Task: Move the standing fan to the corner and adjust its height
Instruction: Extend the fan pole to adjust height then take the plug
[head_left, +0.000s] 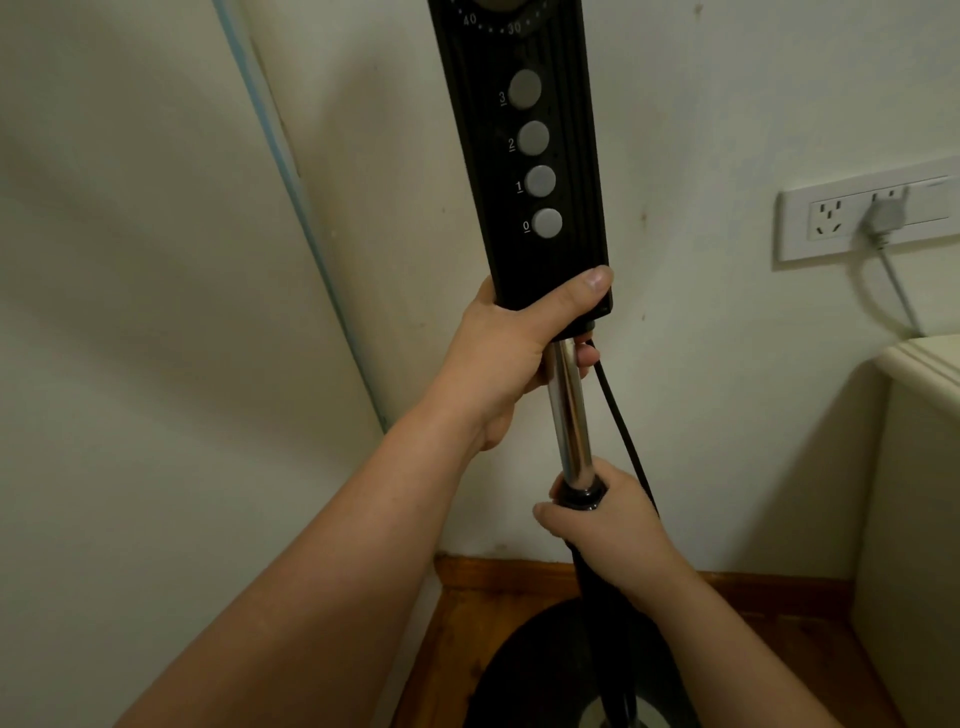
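The standing fan stands in the room's corner, seen from close up. Its black control panel (530, 156) carries grey buttons marked 0 to 3 and a timer dial at the top edge. Below it a chrome inner pole (569, 410) runs down into a black locking collar (582, 493). My left hand (511, 358) grips the bottom of the control panel and the top of the pole. My right hand (610, 525) is wrapped around the collar and the black lower tube. The round black base (524, 675) rests on the wooden floor. The fan head is out of view.
The fan's black cord (623, 431) hangs beside the pole. A white wall socket strip (831, 223) on the right holds a grey plug (885, 213) with its cable. A cream cabinet (914, 493) stands at the right. A pale blue pipe (291, 208) runs down the corner; a wooden skirting board (519, 571) lines the wall.
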